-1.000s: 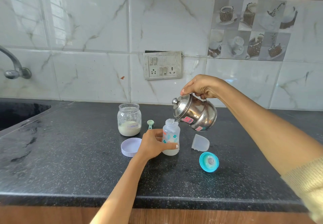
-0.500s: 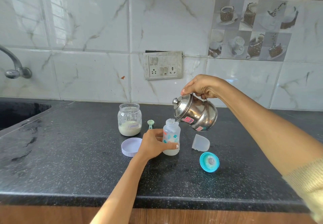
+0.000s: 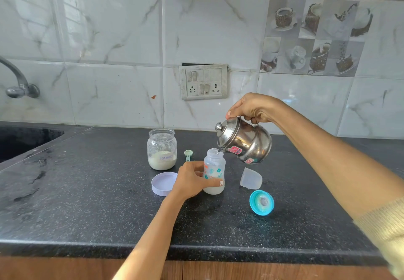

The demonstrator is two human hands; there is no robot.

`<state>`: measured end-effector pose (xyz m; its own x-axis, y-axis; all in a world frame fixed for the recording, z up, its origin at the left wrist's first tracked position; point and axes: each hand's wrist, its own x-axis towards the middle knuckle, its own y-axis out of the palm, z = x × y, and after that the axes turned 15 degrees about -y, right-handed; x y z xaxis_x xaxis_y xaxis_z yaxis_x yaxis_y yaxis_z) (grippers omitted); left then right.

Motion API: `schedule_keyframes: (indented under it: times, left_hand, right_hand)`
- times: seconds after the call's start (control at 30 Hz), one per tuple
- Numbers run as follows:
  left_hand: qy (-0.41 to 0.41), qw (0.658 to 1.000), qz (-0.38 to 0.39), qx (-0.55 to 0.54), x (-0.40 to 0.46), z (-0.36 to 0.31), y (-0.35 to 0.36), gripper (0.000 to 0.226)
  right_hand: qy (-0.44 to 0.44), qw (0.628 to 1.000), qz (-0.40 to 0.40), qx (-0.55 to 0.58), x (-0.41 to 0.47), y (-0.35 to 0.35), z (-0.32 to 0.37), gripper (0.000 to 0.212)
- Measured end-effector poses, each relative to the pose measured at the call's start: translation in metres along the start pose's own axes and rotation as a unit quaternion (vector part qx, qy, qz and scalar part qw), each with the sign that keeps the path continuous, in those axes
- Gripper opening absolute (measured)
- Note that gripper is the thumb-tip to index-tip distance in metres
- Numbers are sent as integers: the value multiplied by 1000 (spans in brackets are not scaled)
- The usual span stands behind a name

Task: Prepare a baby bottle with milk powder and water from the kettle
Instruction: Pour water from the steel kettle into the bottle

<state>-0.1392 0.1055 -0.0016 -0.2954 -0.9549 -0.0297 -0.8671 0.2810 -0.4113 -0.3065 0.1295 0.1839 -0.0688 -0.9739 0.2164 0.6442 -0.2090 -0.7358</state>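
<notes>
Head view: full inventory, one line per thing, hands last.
Clear printed baby bottle: 1, milky at bottom, counter centre.
Steel lidded kettle: 1, silver, tilted over bottle mouth.
Glass formula jar: 1, clear, white powder, behind-left.
Lilac jar lid: 1, left of bottle.
Green scoop: 1, beside jar.
Clear bottle cap: 1, right of bottle.
Teal nipple ring: 1, front-right.
Switch panel: 1, white, wall.
Tap: 1, steel, far left.
Black granite counter: 1.
Left hand: grips bottle.
Right hand: holds kettle.

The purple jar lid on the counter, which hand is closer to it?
Left. The left hand grips the baby bottle right beside the purple lid; the right hand holds the kettle up behind the bottle.
</notes>
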Motion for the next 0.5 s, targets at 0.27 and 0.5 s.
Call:
schedule_keyframes:
  times: [0.27,0.5]
  left_hand:
    - [3,1000,1,-2,-2,-1,0,49]
    - [6,1000,-2,6,-2,-1,0,51]
  right_hand:
    - [5,1000,3,4,2,0,-1,5]
    - [4,1000,1,7,0,0,0,14]
